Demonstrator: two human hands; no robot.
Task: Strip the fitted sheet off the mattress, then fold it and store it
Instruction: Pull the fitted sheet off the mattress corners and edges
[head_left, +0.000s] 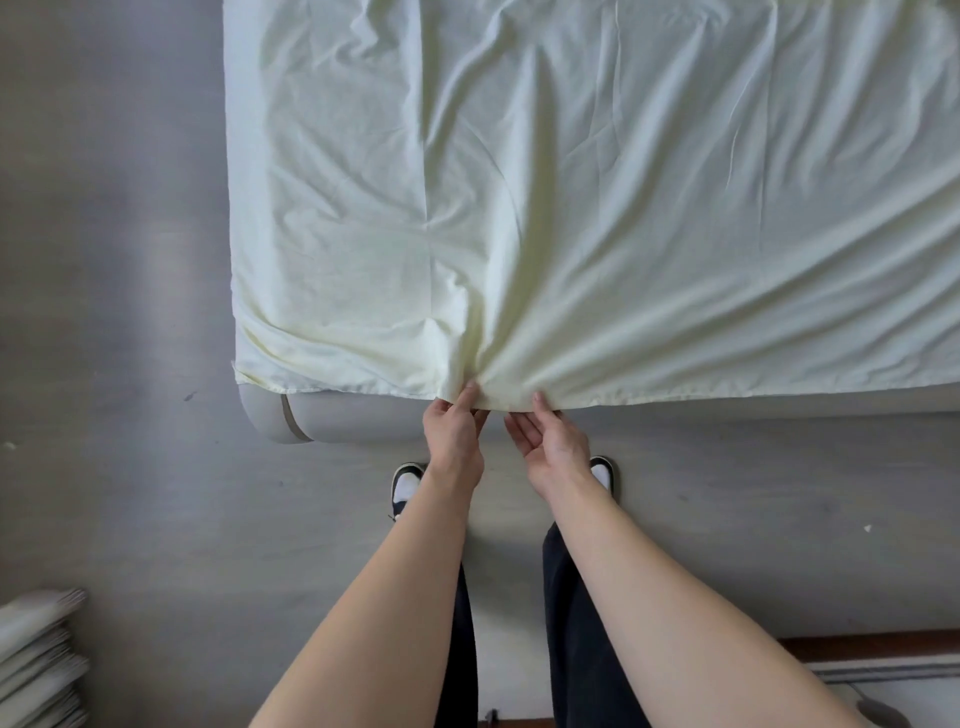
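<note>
Far left, bottom corner: a stack of folded cloth (39, 660) lay on the grey floor (114, 312), well apart from the bed. What the pieces were could not be told.

Left of centre: the near left corner of the mattress (280, 423) was bare, grey and rounded, with a strap across it. The pale yellow sheet (571, 208) no longer wrapped that corner; its hem lay loose along the top edge of the mattress. The rest of the sheet covered the mattress top, wrinkled, with creases fanning out from one gathered point at the near edge.

Centre: the left hand (453, 431) pinched the hem at that gathered point, thumb and fingers closed on the cloth. Just beside it the right hand (550, 441) was palm up, thumb on top of the hem and fingers under it, so its grip also looked closed on the sheet edge, though more loosely. The two hands were near each other, not touching. Shoes and dark trousers showed below, close to the bed.

Right: the sheet ran on out of frame; the far corners were not in view, so whether they were off could not be told.

Judgement: the stripping step was in hand, early in the task. The next move probably called for drawing the hem toward the body and lifting it, then freeing any corners that hold, before folding.
</note>
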